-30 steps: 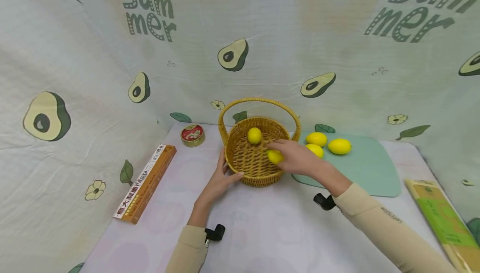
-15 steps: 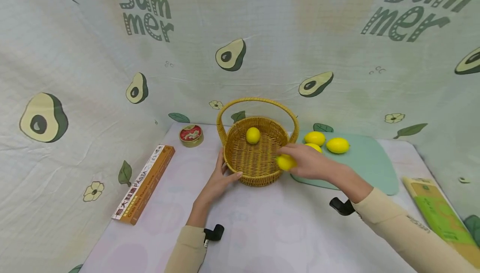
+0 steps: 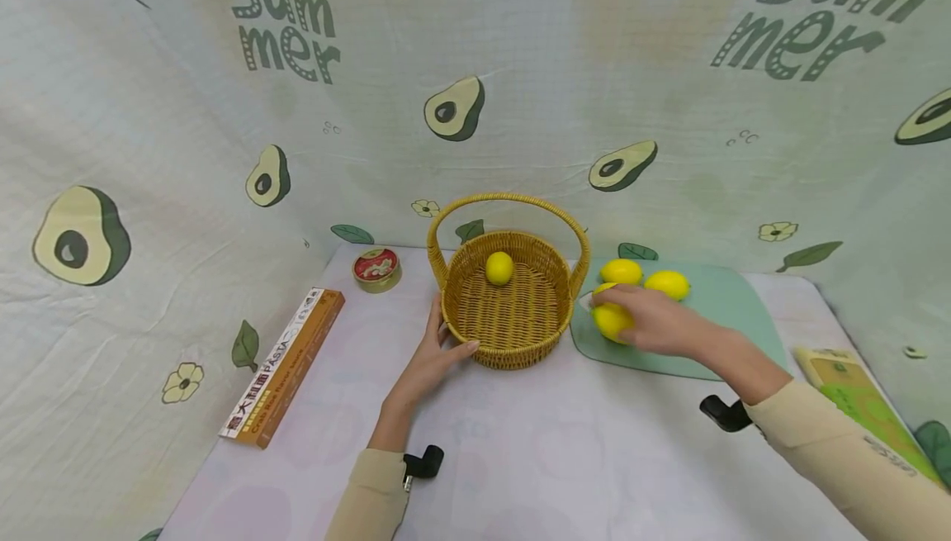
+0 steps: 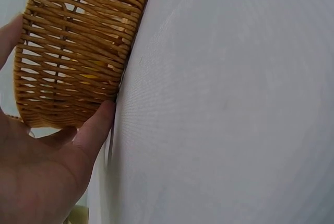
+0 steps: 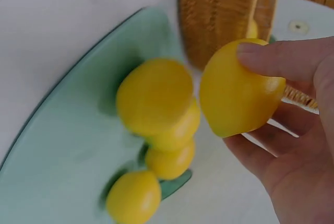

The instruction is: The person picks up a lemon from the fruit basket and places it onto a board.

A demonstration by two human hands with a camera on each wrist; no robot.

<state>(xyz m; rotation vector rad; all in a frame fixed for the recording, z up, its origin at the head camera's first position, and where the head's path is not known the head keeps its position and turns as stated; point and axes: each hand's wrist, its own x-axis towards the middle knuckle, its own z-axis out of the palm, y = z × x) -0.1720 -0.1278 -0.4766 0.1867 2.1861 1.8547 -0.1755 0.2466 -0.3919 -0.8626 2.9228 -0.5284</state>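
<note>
A woven basket (image 3: 505, 356) with a tall arched handle stands on the table, a yellow lemon (image 3: 499, 268) inside it. My left hand (image 3: 433, 363) rests against the basket's outer wall at the front left, thumb near the rim, extended fingers against the side; one fingertip reaches low by the base in the left wrist view. To the right of the basket, above a pale green cutting board (image 3: 724, 318), my right hand (image 3: 661, 322) pinches a lemon (image 5: 240, 88) between thumb and fingers. Several more lemons (image 5: 133, 198) lie on the board, partly hidden by this hand in the head view.
Left of the basket lie a long pasta box (image 3: 282, 367) and a round tin (image 3: 376, 268). A green and yellow packet (image 3: 865, 409) lies at the right edge. A printed cloth (image 3: 520, 95) hangs directly behind the table.
My right hand has moved out from over the basket to the right, carrying the lemon over the cutting board. My left hand has stayed against the basket, which has not moved.
</note>
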